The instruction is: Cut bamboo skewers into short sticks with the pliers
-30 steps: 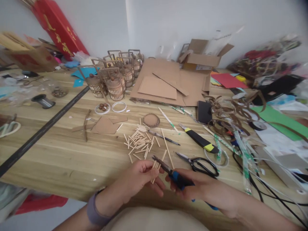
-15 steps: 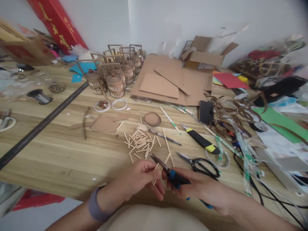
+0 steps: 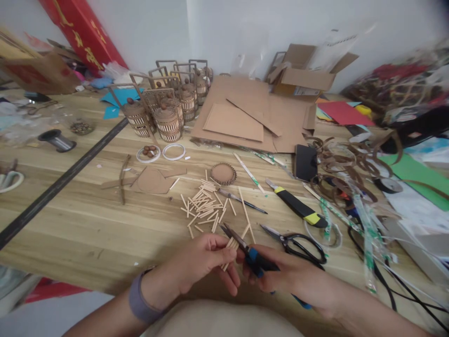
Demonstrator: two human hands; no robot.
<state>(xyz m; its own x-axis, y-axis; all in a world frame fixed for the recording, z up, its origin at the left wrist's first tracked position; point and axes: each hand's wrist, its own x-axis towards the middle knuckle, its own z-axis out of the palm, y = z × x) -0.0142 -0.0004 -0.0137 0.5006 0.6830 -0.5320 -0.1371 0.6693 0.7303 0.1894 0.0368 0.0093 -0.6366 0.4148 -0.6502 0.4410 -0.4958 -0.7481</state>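
My left hand [image 3: 210, 257] pinches several thin wooden sticks [image 3: 230, 248] between thumb and fingers, near the table's front edge. Wrapped round the handles of blue-and-black pliers [image 3: 257, 262] is my right hand [image 3: 277, 269]; the dark jaws lie against the sticks beside my left fingertips. Just beyond my hands a loose pile of short sticks [image 3: 203, 203] is spread on the table, with a pen [image 3: 242, 201] at its right and a few longer sticks [image 3: 245, 210]. A round cardboard piece with a dark braided rim [image 3: 223, 173] lies behind the pile.
Black-handled scissors [image 3: 298, 245] and a yellow-black cutter [image 3: 298, 206] lie right of my hands. Farther right are brown strips [image 3: 336, 159] and a phone [image 3: 305, 162]. Small lidded baskets [image 3: 168, 124] and cardboard sheets [image 3: 233, 121] stand behind. A dark bar [image 3: 66, 175] crosses the left side.
The view has shifted slightly, so objects at the right appear farther right. My hands hold the sticks and pliers in nearly the same pose.
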